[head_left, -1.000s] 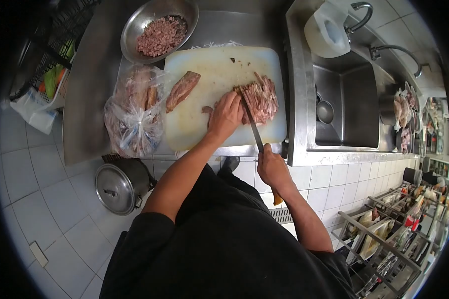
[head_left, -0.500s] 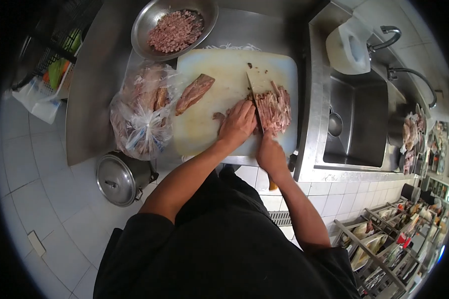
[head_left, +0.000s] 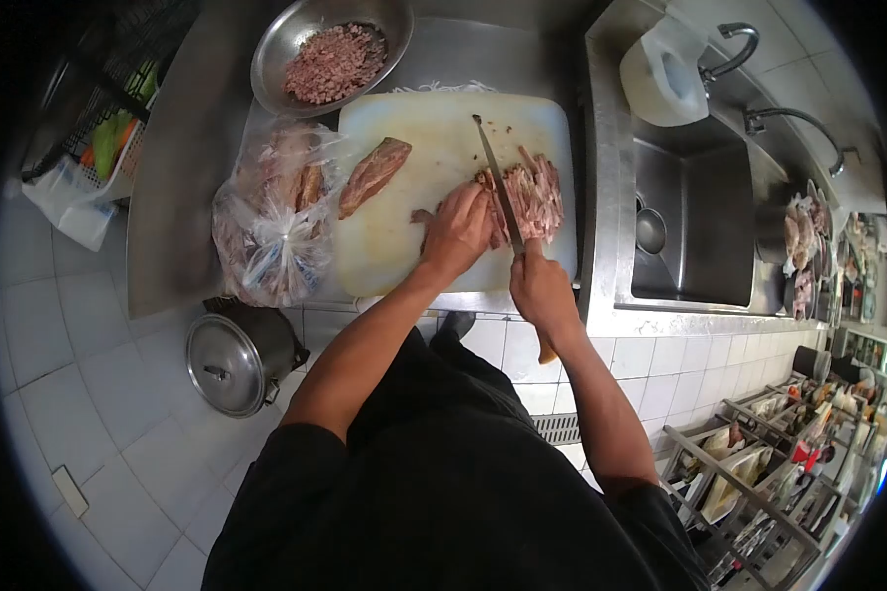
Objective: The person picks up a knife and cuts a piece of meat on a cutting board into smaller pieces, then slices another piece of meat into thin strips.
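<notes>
A pale cutting board (head_left: 419,133) lies on the metal counter. My right hand (head_left: 542,291) is wrapped around the handle of a long kitchen knife (head_left: 500,187), whose blade angles away to the upper left. Strips of cut meat (head_left: 540,202) are piled to the right of the blade. My left hand (head_left: 458,233), fingers curled, presses down on meat just left of the knife; most of that piece is hidden beneath it. A larger chunk of meat (head_left: 376,177) rests at the board's left side. Small dark scraps dot the board beyond the strips.
Left of the board sits a clear plastic bag of meat (head_left: 281,241). A steel bowl (head_left: 269,59) behind it holds finely diced meat (head_left: 335,64). On the right is a sink (head_left: 700,217) with a white jug (head_left: 660,79). A lidded pot (head_left: 227,366) stands below the counter.
The knife's tip now points further left, and the blade stands more apart from the strips. Both hands stay close to the same spots on the board. The whole view has shifted slightly.
</notes>
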`<state>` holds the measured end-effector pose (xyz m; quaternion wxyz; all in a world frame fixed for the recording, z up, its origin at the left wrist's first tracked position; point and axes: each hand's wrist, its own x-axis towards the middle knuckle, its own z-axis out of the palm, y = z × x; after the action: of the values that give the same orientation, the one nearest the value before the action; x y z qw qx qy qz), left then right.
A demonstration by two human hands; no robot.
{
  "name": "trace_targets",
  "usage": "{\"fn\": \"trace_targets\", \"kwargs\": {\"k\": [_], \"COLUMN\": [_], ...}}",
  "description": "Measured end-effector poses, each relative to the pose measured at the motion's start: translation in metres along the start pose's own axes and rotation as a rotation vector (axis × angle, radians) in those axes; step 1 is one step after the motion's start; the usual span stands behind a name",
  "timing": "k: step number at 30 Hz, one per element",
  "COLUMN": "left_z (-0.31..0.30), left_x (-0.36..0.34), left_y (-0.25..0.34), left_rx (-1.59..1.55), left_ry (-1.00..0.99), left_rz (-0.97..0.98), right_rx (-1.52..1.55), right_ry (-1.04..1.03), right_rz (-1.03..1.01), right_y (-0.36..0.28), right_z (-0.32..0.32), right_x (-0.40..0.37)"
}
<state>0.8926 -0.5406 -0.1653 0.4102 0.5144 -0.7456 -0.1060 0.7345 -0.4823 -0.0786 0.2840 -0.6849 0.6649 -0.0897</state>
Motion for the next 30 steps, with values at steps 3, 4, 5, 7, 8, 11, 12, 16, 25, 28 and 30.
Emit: {"fn": "trace_targets", "kwargs": {"k": [3,4,5,7,8,11,12,16,25,28,30], "left_z": [-0.012,-0.015,-0.016,-0.012,-0.009,-0.005,-0.004,0.002,0.006,0.004,0.006], "left_x": [0.008,0.01,0.013,0.012,0.011,0.01,0.009,0.006,0.001,0.002,0.002], "left_y": [0.004,0.003,0.002,-0.004,-0.005,-0.006,-0.007,-0.014,-0.018,-0.018,-0.019], "left_rx": [0.002,0.004,0.008,-0.019,-0.032,-0.027,-0.024,-0.007,0.101,0.113,0.12], "left_ry": [0.087,0.086,0.085,0.065,0.057,0.037,0.025,0.005,-0.02,-0.042,-0.064], "left_rz": [0.032,0.033,0.032,0.01,0.0,-0.018,-0.016,0.002,0.077,0.072,0.065], "right_rx": [0.007,0.014,0.021,0.023,0.022,0.016,0.022,0.04,0.081,0.065,0.037], "right_ry": [0.011,0.012,0.012,0.006,0.003,-0.014,-0.026,-0.091,-0.121,-0.13,-0.144], "right_rz": [0.012,0.005,-0.005,-0.01,-0.013,0.006,0.014,0.08,0.022,0.025,0.035], "right_y": [0.004,0.003,0.002,0.004,0.004,0.005,0.004,0.003,0.016,0.014,0.016], "right_z": [0.001,-0.001,-0.001,0.002,0.002,0.003,0.002,0.001,0.007,0.008,0.01], "right_x": [-0.025,-0.033,-0.039,-0.05,-0.053,-0.062,-0.064,-0.066,-0.051,-0.045,-0.038]}}
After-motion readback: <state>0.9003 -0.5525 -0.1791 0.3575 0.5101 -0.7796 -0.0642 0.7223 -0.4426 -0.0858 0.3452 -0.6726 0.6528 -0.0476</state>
